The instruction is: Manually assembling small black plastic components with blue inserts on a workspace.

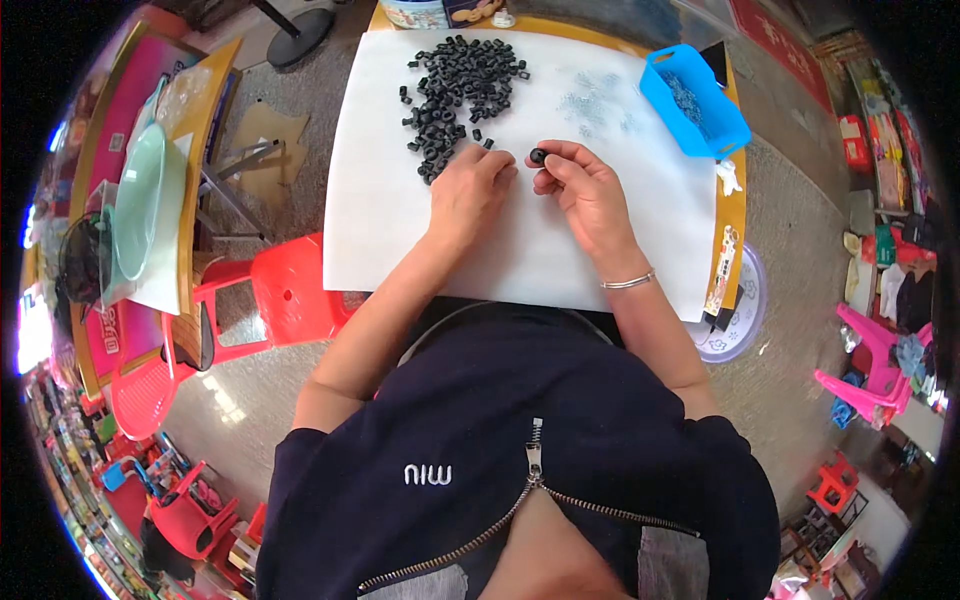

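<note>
My right hand pinches a small black ring-like piece between thumb and fingertips, above the white tabletop. Facing it, a short gap away, my left hand has its fingers pressed together; what they hold, if anything, is hidden. Just beyond the left hand lies a heap of small black cylindrical pieces, and one loose piece rests near its knuckles. Farther off to the right, tiny silvery-blue bits are scattered thinly over the white surface, too small to make out.
A bright blue plastic basket with more tiny bits stands at the table's far right corner. Red plastic stools are at the left, beside a side table bearing a pale green basin. A pale purple basin sits below the right edge.
</note>
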The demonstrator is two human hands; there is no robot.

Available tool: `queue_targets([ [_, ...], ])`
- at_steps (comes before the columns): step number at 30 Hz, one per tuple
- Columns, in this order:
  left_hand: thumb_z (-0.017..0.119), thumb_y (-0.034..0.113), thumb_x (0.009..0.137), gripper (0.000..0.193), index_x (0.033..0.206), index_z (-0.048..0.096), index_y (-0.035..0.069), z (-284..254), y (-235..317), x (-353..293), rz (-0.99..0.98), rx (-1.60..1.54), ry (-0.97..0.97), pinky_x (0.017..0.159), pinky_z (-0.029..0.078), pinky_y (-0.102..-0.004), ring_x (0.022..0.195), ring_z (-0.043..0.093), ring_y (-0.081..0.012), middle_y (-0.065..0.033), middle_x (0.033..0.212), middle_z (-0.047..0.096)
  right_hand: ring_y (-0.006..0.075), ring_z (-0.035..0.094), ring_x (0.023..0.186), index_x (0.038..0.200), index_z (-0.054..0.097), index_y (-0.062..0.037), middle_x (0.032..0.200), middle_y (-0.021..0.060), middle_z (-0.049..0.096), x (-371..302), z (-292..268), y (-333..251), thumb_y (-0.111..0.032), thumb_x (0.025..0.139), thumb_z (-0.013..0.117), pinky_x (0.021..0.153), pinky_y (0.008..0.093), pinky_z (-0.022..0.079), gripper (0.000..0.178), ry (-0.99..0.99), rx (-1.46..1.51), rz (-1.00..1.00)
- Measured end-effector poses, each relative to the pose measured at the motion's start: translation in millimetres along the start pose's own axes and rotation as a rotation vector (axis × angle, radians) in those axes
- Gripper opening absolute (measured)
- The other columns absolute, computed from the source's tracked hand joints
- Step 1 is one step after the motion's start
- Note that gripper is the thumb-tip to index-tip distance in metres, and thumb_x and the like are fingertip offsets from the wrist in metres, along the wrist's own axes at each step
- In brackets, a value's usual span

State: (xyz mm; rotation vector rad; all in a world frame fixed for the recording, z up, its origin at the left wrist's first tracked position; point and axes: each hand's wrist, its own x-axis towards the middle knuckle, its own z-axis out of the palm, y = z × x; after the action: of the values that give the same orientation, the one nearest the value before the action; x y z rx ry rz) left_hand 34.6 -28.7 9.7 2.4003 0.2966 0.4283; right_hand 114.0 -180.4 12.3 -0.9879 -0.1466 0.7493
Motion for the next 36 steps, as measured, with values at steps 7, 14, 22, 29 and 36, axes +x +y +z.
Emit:
queue_targets([
  [7,0.063,0.008,0.086,0.021,0.106,0.064,0.001,-12.5,17.9,2.3,-0.079,-0.485,-0.079,0.065,0.044,-0.0213,0.072,0.052,-0.0074,-0.0043,0.100,0.058,0.0123,0.059,0.075,0.104,0.060,-0.0001,0.092,0.0083,0.065,-9.7,6.8,-1.4,-0.010,0.089,0.058,0.071,0.0272,0.048,0.018,0.084,0.052,0.035],
  [14,0.061,0.006,0.088,0.019,0.104,0.061,-0.003,-7.8,18.9,-6.8,-0.220,-0.832,-0.063,0.068,0.048,-0.0230,0.079,0.057,-0.0109,-0.0060,0.092,0.061,0.0098,0.057,0.071,0.100,0.063,-0.0004,0.089,0.0042,0.065,-23.7,14.7,-5.4,-0.010,0.087,0.058,0.067,0.0235,0.047,0.017,0.091,-0.203,-0.060],
  [22,0.056,0.002,0.086,0.019,0.104,0.059,-0.003,-9.2,14.6,-23.6,-0.439,-1.254,-0.257,0.069,0.049,-0.0276,0.073,0.058,-0.0136,-0.0108,0.097,0.063,0.0184,0.057,0.068,0.090,0.068,-0.0059,0.082,0.0083,0.061,-10.5,-51.1,-29.0,-0.007,0.078,0.064,0.063,0.0289,0.046,0.012,0.471,-1.165,-0.550],
  [29,0.058,0.003,0.085,0.019,0.104,0.058,-0.002,-7.9,14.4,-28.5,-0.535,-1.386,-0.273,0.070,0.050,-0.0279,0.075,0.058,-0.0136,-0.0115,0.099,0.063,0.0155,0.056,0.070,0.089,0.066,-0.0033,0.083,0.0066,0.062,2.4,-44.4,-19.3,-0.005,0.080,0.062,0.066,0.0272,0.046,0.010,0.322,-1.393,-0.670],
  [36,0.059,0.003,0.086,0.023,0.108,0.058,-0.003,-8.9,5.6,-29.5,-0.469,-1.377,-0.244,0.069,0.051,-0.0279,0.077,0.059,-0.0130,-0.0103,0.098,0.063,0.0133,0.059,0.071,0.089,0.064,-0.0013,0.082,0.0071,0.063,-23.4,25.0,-23.5,-0.003,0.082,0.061,0.064,0.0250,0.046,0.008,-0.005,-0.958,-0.371],
])
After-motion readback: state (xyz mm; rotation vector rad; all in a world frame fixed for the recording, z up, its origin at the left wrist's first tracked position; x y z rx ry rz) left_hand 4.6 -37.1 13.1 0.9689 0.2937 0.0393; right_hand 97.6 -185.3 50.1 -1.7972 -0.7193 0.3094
